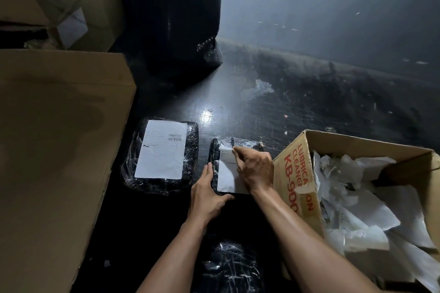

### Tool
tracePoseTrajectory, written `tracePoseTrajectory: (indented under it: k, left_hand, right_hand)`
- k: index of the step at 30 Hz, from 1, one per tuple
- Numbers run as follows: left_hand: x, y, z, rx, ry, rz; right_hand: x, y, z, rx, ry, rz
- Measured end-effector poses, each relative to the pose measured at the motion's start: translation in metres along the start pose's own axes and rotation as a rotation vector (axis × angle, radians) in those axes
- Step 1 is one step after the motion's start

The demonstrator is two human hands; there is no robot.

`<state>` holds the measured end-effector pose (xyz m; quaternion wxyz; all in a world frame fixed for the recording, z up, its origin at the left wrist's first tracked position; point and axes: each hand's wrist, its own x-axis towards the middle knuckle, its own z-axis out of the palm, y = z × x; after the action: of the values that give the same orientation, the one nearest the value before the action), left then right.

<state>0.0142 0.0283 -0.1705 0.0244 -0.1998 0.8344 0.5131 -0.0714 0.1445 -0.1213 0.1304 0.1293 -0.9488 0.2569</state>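
A small black plastic-wrapped parcel [220,144] lies on the dark floor in front of me. My left hand [208,194] holds its near left corner, fingers along the left side and thumb at the near edge. My right hand [254,169] pinches the white label [226,173] on top of it near the label's upper edge. A larger black wrapped parcel [162,157] with a flat white barcode label lies to the left. A third black wrapped parcel [229,266] sits between my forearms.
An open cardboard box [295,173] with red lettering stands at right, filled with crumpled white paper backing. A large plain cardboard box [57,145] fills the left. A tall black wrapped bundle [173,19] stands behind, more cartons at top left.
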Motion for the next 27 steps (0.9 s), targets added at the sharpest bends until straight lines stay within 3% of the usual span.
tracePoseTrajectory:
  k: [10, 27]
  left_hand:
    - [-0.002, 0.001, 0.001, -0.028, 0.004, -0.008]
    - [-0.002, 0.002, -0.001, 0.015, -0.008, -0.004]
  right_hand:
    - [0.004, 0.003, -0.024, 0.204, -0.203, 0.209]
    - [-0.024, -0.012, -0.056, 0.284, -0.207, 0.206]
